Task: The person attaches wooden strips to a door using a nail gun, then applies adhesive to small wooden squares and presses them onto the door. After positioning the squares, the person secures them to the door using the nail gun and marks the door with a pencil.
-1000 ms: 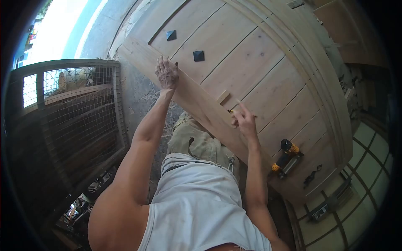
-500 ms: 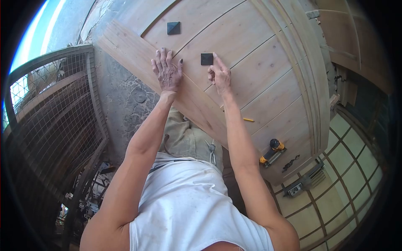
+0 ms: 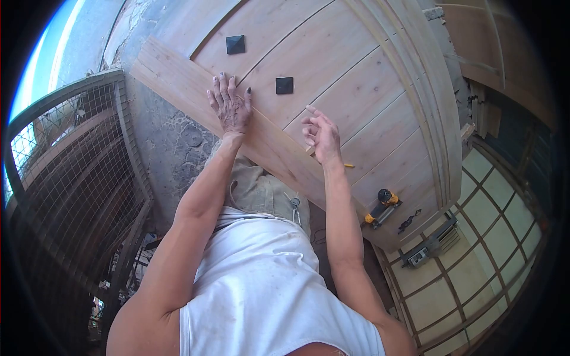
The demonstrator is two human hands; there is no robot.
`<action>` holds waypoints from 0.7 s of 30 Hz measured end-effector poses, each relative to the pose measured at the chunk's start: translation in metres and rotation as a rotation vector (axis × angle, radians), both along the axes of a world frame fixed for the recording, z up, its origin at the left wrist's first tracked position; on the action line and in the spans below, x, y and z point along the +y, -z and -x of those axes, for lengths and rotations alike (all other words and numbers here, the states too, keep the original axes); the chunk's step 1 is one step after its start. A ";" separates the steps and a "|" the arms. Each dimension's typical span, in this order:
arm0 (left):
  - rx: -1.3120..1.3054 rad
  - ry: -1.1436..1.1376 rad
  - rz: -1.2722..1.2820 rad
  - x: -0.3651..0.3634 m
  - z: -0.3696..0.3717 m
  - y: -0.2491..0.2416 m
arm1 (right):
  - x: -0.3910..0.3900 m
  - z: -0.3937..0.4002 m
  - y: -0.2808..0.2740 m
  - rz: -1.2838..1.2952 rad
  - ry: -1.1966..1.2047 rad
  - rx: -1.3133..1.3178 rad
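My left hand lies flat with fingers spread on the wooden frame board along the near edge of a large plank door panel. Over the panel is my right hand, holding nothing I can see, its index finger stretched out and the others loosely bent. Two dark square pyramid-shaped caps rest on the planks: the far cap is beyond my left hand, and the near cap lies beyond my right fingertips, apart from them. A yellow pencil lies just right of my right wrist.
A yellow and black power drill and a dark wavy metal piece lie at the panel's right end. Past that edge sits a grey device on a gridded surface. A wire mesh frame stands on the left.
My right hand has drawn back from the near cap, towards me and to the right. My left hand stays on the board. The whole view has shifted slightly.
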State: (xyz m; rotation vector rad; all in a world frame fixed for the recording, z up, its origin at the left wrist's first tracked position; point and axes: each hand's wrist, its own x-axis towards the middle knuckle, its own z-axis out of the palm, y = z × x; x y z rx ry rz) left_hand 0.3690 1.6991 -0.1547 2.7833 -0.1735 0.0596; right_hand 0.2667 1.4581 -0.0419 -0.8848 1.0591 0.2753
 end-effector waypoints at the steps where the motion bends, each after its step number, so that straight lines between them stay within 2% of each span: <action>1: -0.001 0.003 -0.009 0.000 0.000 0.001 | 0.006 -0.003 0.007 0.067 -0.014 -0.024; 2: -0.002 0.002 -0.020 0.000 0.000 0.002 | 0.011 -0.007 0.013 0.132 -0.031 -0.048; 5: -0.013 0.003 -0.004 0.000 0.001 0.002 | 0.016 -0.047 0.012 0.648 -0.222 -0.258; 8: -0.002 -0.004 0.000 -0.002 0.001 -0.004 | 0.008 -0.080 0.019 1.012 -0.616 -0.399; 11: -0.008 -0.007 0.018 -0.003 0.000 -0.006 | 0.006 -0.080 0.038 1.180 -0.853 -0.528; 14: 0.006 -0.011 -0.007 0.000 0.001 -0.002 | 0.006 -0.054 0.038 1.417 -0.986 -0.649; 16: 0.007 -0.014 -0.005 -0.001 -0.001 -0.003 | -0.009 -0.040 0.026 0.910 -0.920 -0.448; 18: 0.000 -0.015 0.011 -0.001 -0.002 -0.003 | -0.013 -0.039 0.016 0.702 -0.835 -0.284; 20: 0.008 -0.020 0.022 0.000 0.000 -0.006 | -0.012 -0.041 0.008 0.776 -0.751 -0.169; 21: 0.013 -0.023 0.026 -0.001 -0.001 -0.007 | -0.009 -0.049 0.009 0.754 -0.682 -0.234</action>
